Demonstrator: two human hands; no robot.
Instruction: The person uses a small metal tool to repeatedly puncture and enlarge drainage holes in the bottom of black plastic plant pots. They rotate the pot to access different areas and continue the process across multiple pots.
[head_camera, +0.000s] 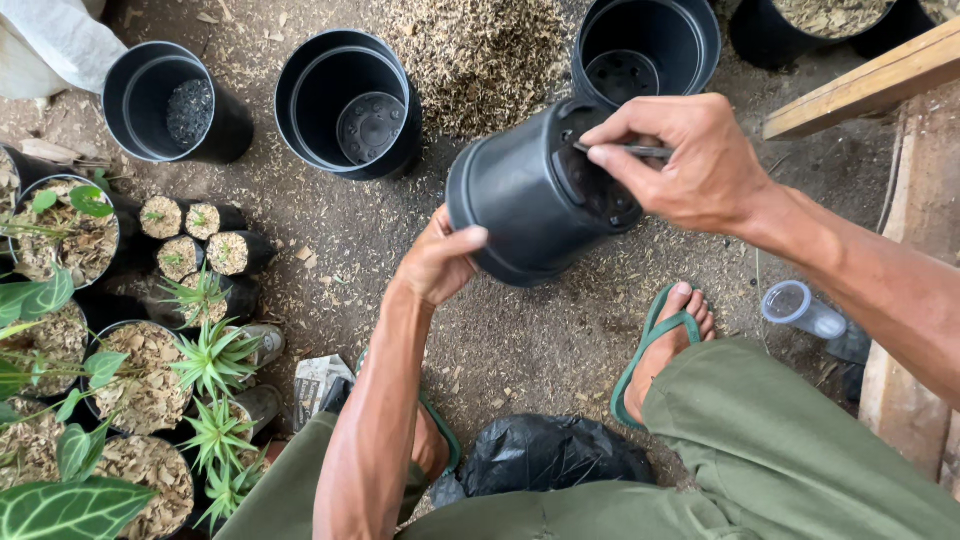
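The person is squatting over bare ground (520, 340) scattered with husk chips. The left hand (437, 262) is gripping the rim end of a black plastic pot (520, 200), thumb lying over the wall, and is holding the pot tipped on its side in the air above the middle of the ground, with the underside facing toward the right. The right hand (690, 160) is clenched around a thin metal tool (635, 151), pinching it between thumb and forefinger, and the tool's tip is lying against the pot's perforated base. The fingers (600, 215) below are resting on that base.

Three empty black pots are standing upright along the far edge of the ground: one at the far left (170, 105), a nested pair (345, 100) beside it, and one (645, 45) just behind the held pot. A heap of husk (480, 55) is lying between the latter two. Potted seedlings (150, 370) filled with husk are crowding the left edge. A clear plastic bottle (800, 310) is lying near the right edge beside a wooden plank (860, 85). A black plastic bag (545, 455) is lying at the near edge between the person's feet, which are wearing green sandals (650, 345).
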